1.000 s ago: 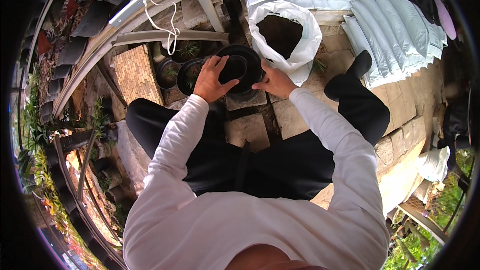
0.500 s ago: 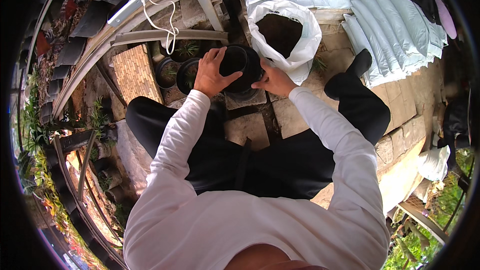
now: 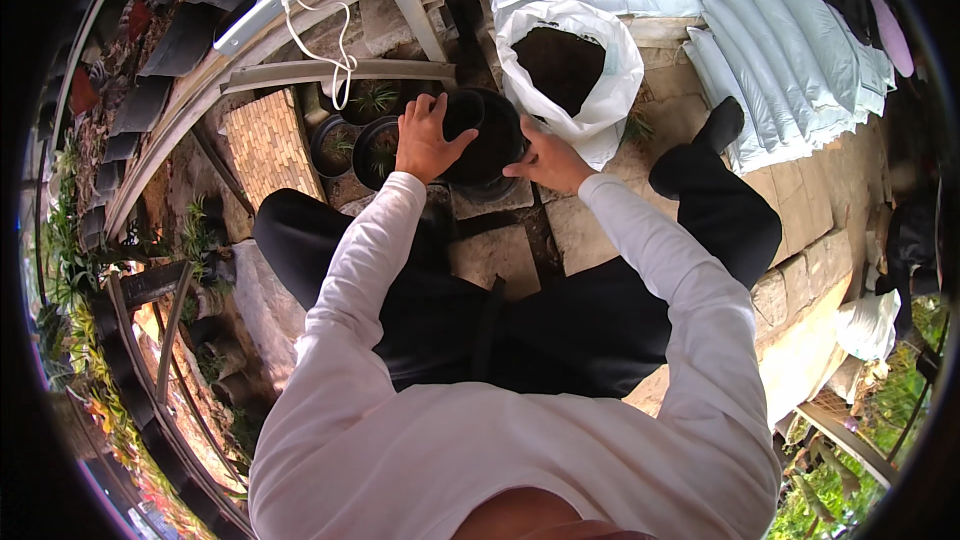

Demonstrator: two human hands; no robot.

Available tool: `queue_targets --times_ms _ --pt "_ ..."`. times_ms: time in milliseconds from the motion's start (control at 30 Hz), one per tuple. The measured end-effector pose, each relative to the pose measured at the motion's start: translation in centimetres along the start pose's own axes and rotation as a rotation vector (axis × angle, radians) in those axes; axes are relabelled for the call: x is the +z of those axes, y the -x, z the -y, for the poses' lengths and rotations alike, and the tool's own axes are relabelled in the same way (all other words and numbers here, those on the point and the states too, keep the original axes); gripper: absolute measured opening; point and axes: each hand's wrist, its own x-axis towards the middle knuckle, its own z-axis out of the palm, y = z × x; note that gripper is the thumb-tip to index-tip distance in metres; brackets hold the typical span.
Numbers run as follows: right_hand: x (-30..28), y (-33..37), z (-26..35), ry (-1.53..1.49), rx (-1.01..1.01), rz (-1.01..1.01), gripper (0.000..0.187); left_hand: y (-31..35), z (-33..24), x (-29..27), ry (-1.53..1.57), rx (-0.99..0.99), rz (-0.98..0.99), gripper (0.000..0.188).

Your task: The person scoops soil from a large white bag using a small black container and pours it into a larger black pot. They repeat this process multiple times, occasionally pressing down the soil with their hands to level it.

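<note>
Between my hands stands a large black plant pot on the paving. A smaller black pot is at its left inside edge, overlapping its opening; how deep it sits I cannot tell. My left hand is curved round the smaller pot, thumb toward me and fingers on the far side. On the right, my right hand pinches the large pot's rim. Just beyond that hand is an open white sack with dark soil in it.
Potted seedlings stand left of my left hand, beside a tan tiled slab. Pale filled bags are stacked at the far right. A metal frame with a white cable crosses the far left.
The smaller pot has shifted left and away from me in my left hand, showing more of the large pot's dark inside. My right hand stays on the rim.
</note>
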Motion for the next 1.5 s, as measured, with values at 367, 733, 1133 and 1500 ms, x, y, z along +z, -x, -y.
queue_targets --times_ms 367,733,1133,1500 --pt "-0.3 0.1 0.2 0.010 0.021 -0.019 0.115 -1.7 -0.9 1.7 0.145 0.040 -0.018 0.083" --pt "-0.5 0.0 0.0 -0.070 0.027 0.011 0.112 -1.1 -2.9 1.8 0.219 0.031 0.116 0.090" --pt "-0.5 0.1 0.2 -0.043 0.022 0.002 0.115 -0.9 -3.5 0.7 0.208 -0.003 0.098 0.092" --pt "0.0 0.1 0.2 -0.031 0.026 0.004 0.119 -0.5 -2.1 1.2 0.142 -0.027 0.115 0.097"
